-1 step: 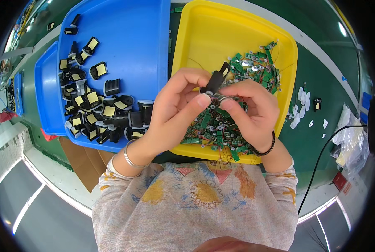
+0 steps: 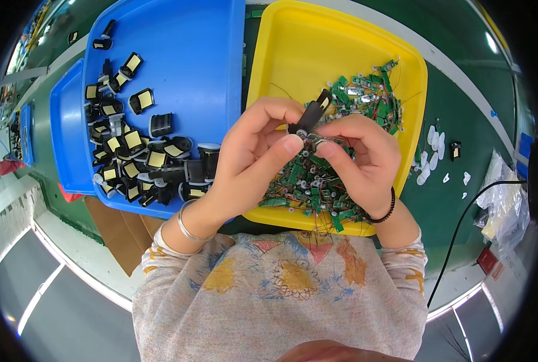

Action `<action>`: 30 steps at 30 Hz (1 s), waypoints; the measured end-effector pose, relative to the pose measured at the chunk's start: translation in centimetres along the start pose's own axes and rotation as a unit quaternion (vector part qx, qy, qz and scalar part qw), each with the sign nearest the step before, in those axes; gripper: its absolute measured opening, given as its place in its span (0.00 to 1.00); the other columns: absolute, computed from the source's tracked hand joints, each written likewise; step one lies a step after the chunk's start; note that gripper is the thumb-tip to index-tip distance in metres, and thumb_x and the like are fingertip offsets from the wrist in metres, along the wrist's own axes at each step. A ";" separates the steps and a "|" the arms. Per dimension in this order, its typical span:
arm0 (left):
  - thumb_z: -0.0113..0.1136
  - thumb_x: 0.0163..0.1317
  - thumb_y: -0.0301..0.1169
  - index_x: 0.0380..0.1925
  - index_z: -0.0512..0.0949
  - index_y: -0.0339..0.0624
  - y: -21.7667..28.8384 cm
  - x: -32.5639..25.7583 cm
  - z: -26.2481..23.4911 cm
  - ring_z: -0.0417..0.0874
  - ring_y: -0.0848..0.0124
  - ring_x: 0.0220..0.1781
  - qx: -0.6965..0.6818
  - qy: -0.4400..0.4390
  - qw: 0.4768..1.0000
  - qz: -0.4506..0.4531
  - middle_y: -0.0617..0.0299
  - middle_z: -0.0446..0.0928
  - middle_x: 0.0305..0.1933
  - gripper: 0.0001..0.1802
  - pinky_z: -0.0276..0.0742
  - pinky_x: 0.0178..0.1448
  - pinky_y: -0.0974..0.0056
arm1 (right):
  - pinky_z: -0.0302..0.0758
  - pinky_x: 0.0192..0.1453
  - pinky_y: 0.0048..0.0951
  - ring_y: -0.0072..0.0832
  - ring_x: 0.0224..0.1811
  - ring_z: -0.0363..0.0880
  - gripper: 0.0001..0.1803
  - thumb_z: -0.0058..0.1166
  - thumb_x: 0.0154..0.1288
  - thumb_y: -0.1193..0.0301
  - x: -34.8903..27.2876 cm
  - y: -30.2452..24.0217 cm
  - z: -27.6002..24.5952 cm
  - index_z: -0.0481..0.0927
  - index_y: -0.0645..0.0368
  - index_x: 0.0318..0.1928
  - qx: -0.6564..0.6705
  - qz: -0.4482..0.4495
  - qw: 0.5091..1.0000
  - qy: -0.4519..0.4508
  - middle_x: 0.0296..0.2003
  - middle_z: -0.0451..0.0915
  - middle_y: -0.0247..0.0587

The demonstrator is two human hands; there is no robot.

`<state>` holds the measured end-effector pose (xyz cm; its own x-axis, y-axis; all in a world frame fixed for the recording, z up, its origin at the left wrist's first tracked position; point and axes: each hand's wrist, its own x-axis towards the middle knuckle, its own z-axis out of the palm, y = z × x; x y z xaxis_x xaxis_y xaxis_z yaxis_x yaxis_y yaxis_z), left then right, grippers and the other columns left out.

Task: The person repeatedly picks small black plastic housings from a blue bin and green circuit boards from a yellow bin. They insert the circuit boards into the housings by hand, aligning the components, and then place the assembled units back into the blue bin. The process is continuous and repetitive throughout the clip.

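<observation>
Black housing (image 2: 310,117), green circuit boards (image 2: 310,187), yellow tray (image 2: 299,45), blue tray (image 2: 178,60), multicoloured-print shirt (image 2: 293,280)

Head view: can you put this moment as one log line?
left hand: pinching black case; right hand: pinching small part; blue tray: black cases; yellow tray: circuit boards

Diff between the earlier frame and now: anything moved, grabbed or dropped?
Barely. The black piece in the left hand has tipped very slightly, its upper end a touch to the right. Nothing newly gripped or let go; the right hand stays at its lower end. Blue tray, yellow tray and their contents look unchanged.
</observation>
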<state>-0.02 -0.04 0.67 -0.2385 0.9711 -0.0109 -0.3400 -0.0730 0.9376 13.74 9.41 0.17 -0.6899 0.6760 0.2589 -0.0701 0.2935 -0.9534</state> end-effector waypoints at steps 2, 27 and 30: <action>0.47 0.60 0.21 0.40 0.65 0.34 -0.1 0.1 0.0 0.67 0.76 0.45 -0.020 -0.004 1.000 0.001 0.61 0.65 0.41 0.08 0.64 0.51 0.72 | 0.75 0.30 0.20 0.24 0.28 0.78 0.08 0.58 0.49 0.80 0.0 0.1 0.0 0.78 0.63 0.34 0.017 0.009 1.000 -0.002 0.29 0.78 0.40; 0.64 0.44 0.21 0.33 0.68 0.38 0.0 0.3 -0.5 0.72 0.69 0.40 0.298 0.062 0.927 0.221 0.54 0.71 0.42 0.16 0.69 0.44 0.70 | 0.75 0.36 0.20 0.21 0.33 0.76 0.07 0.52 0.56 0.81 -0.4 -0.2 -0.1 0.74 0.66 0.37 0.215 0.105 0.971 -0.024 0.34 0.74 0.38; 0.65 0.44 0.21 0.36 0.69 0.37 -0.5 0.3 -1.2 0.74 0.73 0.35 0.278 0.068 0.922 0.259 0.56 0.75 0.39 0.18 0.69 0.36 0.73 | 0.75 0.36 0.19 0.20 0.32 0.76 0.07 0.51 0.56 0.81 -0.3 -0.3 0.1 0.74 0.67 0.37 0.203 0.095 0.974 -0.032 0.32 0.74 0.38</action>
<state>-1.00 0.03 -0.17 -0.3626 0.7985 0.4806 0.3618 -0.3546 0.8622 13.90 9.08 0.34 -0.7608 0.6446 0.0747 -0.2076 -0.1327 -0.9692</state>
